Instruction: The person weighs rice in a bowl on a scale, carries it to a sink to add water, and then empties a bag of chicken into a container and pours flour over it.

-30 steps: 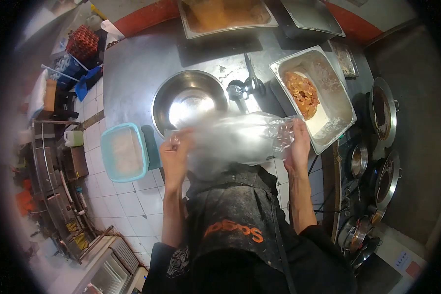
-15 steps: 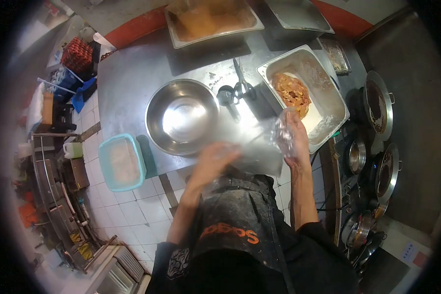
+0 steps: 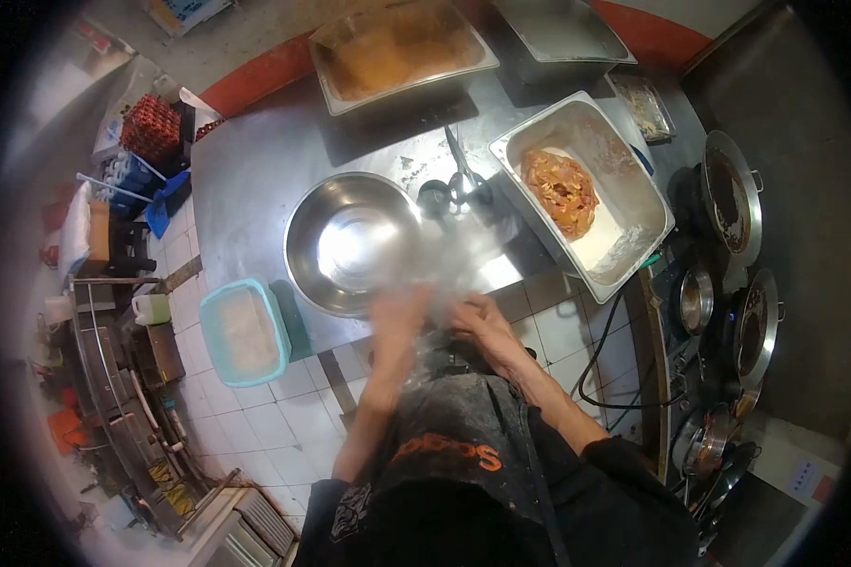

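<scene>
My left hand is smeared by motion, close in front of the near rim of a steel bowl. Beside it my right hand is closed, its fingers curled in at the edge of a crumpled sheet of clear plastic. That plastic is a blur between and above both hands, overlapping the bowl's right side. Nothing shows inside the bowl. Past the plastic, scissors with black handles and a black scoop-like tool lie on the steel table.
To the right, a steel pan holds marinated meat on white powder. A tub of orange-brown powder and another steel tub stand at the back. A turquoise tub sits left, with woks far right.
My right hand has come down and left from beside the steel pan to meet my left hand in front of me. The clear plastic has moved left with it, and the view has shifted slightly.
</scene>
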`<state>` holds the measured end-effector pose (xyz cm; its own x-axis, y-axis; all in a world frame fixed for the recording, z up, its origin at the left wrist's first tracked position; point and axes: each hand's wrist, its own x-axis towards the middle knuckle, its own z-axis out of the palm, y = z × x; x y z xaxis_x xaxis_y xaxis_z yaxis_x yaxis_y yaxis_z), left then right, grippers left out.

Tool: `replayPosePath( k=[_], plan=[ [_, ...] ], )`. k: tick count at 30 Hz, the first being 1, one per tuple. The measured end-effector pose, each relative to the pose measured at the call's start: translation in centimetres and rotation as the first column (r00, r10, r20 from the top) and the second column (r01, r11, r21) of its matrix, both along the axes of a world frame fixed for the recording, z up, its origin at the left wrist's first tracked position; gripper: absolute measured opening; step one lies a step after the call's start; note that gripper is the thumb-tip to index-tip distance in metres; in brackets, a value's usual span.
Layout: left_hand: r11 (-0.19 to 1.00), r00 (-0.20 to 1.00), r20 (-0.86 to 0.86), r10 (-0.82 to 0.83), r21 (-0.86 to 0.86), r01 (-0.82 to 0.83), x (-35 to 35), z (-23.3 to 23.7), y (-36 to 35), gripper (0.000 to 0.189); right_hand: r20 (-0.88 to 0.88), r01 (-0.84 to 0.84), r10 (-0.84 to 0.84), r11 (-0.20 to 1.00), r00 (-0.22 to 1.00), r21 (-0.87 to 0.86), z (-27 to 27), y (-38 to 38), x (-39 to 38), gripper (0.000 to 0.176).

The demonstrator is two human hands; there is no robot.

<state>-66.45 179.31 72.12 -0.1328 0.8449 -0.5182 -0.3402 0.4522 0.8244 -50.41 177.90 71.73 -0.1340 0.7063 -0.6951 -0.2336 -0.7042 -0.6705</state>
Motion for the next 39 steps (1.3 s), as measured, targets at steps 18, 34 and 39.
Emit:
replayPosePath(
  k=[18, 34, 39],
  plan=[
    [0.749, 0.617, -0.775, -0.139, 0.325, 0.577, 1.4, 4.2, 0.5, 0.032, 0.207, -0.149, 0.072, 0.911, 0.976, 0.384, 4.2, 5.7, 2.9, 0.026],
    [0.812, 0.711, -0.703, -0.014, 0.407, 0.418, 2.5, 4.2, 1.4, 0.015, 0.395, -0.378, 0.229, 0.856, 0.89, 0.353, 6.8, 3.3, 3.1, 0.026],
    [0.62, 0.673, -0.737, -0.063, 0.5, 0.605, 4.1, 5.0, 1.0, 0.024, -0.212, 0.173, -0.122, 0.955, 0.97, 0.243, 2.9, 4.0, 2.6, 0.037]
  ],
)
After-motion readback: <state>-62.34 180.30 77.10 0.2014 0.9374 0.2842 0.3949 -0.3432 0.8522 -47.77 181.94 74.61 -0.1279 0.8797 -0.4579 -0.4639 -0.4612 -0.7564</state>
